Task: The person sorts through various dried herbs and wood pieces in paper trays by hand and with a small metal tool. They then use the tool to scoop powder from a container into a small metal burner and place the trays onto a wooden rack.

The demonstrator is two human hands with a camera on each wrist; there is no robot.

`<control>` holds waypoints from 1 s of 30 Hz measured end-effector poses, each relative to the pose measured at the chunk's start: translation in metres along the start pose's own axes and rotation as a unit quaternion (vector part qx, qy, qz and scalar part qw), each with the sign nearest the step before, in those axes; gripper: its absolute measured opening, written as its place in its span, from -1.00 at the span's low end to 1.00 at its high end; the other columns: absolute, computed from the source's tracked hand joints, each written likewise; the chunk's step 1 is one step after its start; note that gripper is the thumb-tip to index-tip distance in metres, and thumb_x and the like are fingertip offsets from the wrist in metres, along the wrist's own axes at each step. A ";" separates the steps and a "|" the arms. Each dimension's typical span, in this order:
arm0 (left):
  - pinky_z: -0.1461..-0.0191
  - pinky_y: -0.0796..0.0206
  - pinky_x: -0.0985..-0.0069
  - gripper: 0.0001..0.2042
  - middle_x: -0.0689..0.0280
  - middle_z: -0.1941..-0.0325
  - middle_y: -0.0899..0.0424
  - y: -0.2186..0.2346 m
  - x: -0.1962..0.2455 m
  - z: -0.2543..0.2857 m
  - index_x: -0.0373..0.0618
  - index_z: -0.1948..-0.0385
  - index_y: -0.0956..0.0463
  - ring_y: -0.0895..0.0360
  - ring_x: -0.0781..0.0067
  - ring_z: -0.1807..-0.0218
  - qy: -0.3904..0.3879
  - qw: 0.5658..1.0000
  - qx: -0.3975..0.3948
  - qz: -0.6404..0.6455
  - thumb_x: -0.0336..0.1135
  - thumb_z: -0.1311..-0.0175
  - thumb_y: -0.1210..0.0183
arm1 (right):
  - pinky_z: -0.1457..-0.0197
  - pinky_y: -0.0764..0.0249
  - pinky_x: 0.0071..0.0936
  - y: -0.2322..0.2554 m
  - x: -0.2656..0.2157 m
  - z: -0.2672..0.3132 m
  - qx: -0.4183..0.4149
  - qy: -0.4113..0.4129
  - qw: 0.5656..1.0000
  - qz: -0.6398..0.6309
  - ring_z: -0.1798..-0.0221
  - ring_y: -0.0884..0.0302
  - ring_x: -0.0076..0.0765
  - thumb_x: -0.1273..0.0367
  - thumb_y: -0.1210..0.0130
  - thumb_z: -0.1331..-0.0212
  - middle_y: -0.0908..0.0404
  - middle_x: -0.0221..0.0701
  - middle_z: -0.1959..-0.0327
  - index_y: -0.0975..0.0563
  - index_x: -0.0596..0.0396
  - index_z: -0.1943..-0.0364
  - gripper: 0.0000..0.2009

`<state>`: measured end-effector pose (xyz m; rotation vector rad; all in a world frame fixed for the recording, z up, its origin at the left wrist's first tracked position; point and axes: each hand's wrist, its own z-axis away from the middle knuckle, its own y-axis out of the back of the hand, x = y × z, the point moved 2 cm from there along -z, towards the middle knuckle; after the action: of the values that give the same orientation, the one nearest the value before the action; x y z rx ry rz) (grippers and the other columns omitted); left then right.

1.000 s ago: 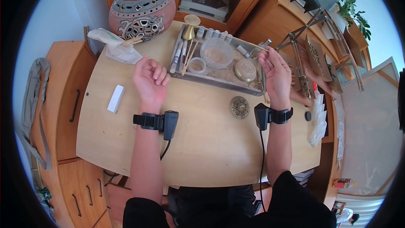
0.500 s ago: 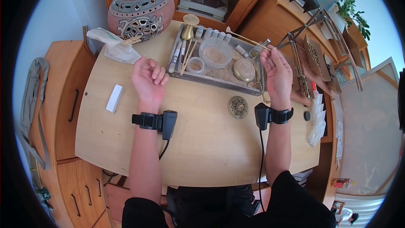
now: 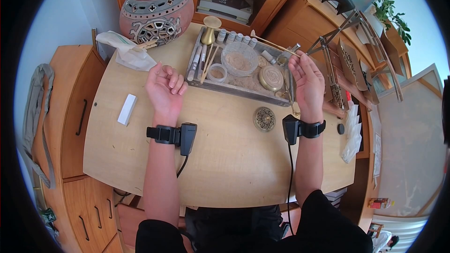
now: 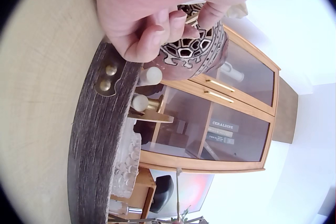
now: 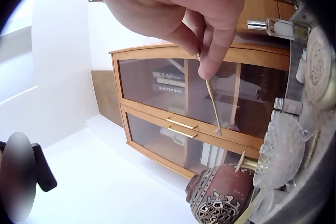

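My right hand (image 3: 307, 84) pinches a thin brass-coloured stick (image 3: 276, 45) between thumb and fingertips, above the right end of a grey wooden tray (image 3: 234, 93). The stick points left and away, and its small pale tip (image 5: 219, 131) shows in the right wrist view. Palm up, my left hand (image 3: 165, 89) holds nothing, its fingers loosely curled near the tray's left front corner. Inside the tray are a cut-glass bowl (image 3: 256, 61) of powder, a small cup (image 3: 218, 79), a round brass box (image 3: 271, 78), small vials (image 3: 239, 37) and a brass vase (image 3: 210, 35).
A pierced brass lid (image 3: 265, 119) lies in front of the tray. On the left are a white block (image 3: 126, 109) and a pale bag (image 3: 124, 51). A large openwork pot (image 3: 157, 11) stands at the back left, a folding wooden rack (image 3: 337, 68) at the right.
The stick has swung so that its far end and pale tip now show over the back of the tray. My right hand has shifted slightly; the left stays almost still.
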<state>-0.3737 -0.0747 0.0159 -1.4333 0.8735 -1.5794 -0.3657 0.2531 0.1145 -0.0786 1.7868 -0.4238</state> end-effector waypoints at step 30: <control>0.58 0.06 0.53 -0.67 0.46 0.71 -0.14 0.002 0.000 0.001 0.01 0.54 -0.39 -0.02 0.57 0.69 0.004 1.000 -0.012 0.007 -0.03 -0.40 -0.04 | 0.03 -0.67 -0.55 -0.024 0.032 0.013 -0.095 0.026 0.952 0.290 0.19 -0.70 -0.50 0.45 -0.18 -0.38 -0.74 -0.29 0.22 -0.65 0.33 0.00 -0.77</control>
<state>-0.3730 -0.0753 0.0144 -1.4370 0.9081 -1.5703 -0.3656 0.2183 0.0897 0.3206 1.8003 0.1696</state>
